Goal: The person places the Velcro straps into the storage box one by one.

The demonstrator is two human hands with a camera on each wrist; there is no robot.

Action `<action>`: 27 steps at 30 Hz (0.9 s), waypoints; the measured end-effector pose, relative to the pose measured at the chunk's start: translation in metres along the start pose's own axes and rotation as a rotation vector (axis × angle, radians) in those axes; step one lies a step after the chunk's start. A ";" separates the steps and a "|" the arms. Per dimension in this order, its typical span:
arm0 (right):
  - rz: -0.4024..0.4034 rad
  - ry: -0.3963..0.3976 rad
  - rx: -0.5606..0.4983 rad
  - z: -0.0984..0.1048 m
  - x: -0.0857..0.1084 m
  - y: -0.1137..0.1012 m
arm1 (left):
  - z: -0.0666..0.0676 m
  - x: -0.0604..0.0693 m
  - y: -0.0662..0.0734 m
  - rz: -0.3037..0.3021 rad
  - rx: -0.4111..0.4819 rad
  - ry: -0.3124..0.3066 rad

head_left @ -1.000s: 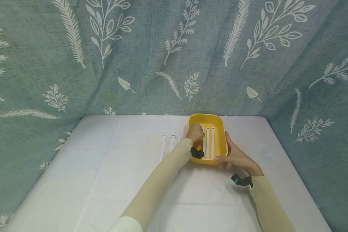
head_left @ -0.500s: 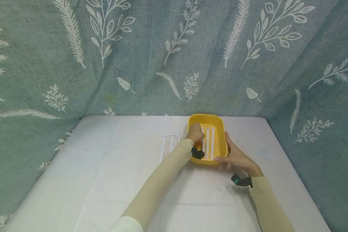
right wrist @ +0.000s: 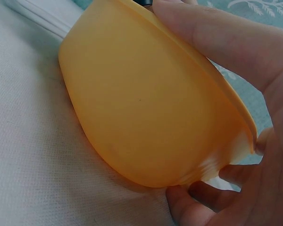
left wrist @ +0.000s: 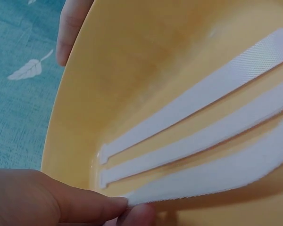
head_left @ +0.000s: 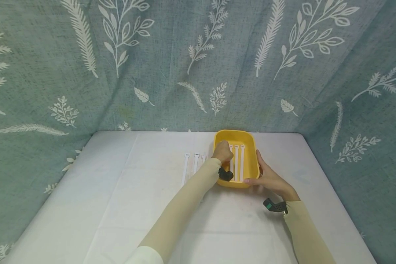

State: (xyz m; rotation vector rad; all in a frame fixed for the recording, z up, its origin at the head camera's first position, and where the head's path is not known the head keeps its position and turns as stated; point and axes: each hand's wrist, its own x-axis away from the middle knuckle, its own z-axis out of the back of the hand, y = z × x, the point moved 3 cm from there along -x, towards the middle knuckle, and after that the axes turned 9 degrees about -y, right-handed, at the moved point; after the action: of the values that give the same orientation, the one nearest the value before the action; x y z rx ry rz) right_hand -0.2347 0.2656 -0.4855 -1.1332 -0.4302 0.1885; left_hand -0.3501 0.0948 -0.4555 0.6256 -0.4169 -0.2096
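Note:
A yellow tray (head_left: 235, 131) stands at the back of the table, with white cable ties (head_left: 242, 163) side by side in it. Reaching inside, my left hand (head_left: 223, 151) pinches the end of one tie between thumb and finger; in the left wrist view that tie (left wrist: 212, 181) bows upward along its length. Two other ties (left wrist: 179, 123) lie straight beside it on the tray floor. My right hand (head_left: 272, 179) holds the tray's near right corner, thumb along the rim and fingertips against the outer wall (right wrist: 146, 103). In the head view the left fingertips are hidden.
More white ties (head_left: 186, 167) lie on the white tablecloth (head_left: 135, 198) left of the tray, partly covered by my left sleeve (head_left: 181, 212). Patterned green curtains (head_left: 171, 99) hang behind the table and along both sides.
Almost nothing differs. My left hand stays inside the tray with only a slight shift, and the right hand keeps its hold on the corner.

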 end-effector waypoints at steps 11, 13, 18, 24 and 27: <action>0.001 -0.007 0.002 0.000 -0.001 0.000 | -0.002 -0.001 -0.003 -0.005 -0.020 0.005; 0.003 -0.011 0.001 -0.001 -0.001 0.000 | -0.002 -0.001 -0.003 0.008 -0.008 -0.003; 0.001 -0.013 -0.005 0.000 -0.001 0.000 | 0.000 0.003 -0.001 -0.011 -0.017 0.012; -0.003 -0.013 -0.009 0.001 -0.003 0.003 | 0.009 0.006 0.004 -0.046 0.034 -0.050; -0.007 -0.010 0.002 0.000 -0.003 0.003 | 0.016 0.012 0.008 -0.066 0.085 -0.085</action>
State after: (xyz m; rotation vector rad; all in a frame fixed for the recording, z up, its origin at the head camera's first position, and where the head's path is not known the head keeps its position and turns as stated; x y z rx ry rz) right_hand -0.2372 0.2664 -0.4891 -1.1288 -0.4428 0.1890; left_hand -0.3457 0.0883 -0.4350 0.7168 -0.4889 -0.2834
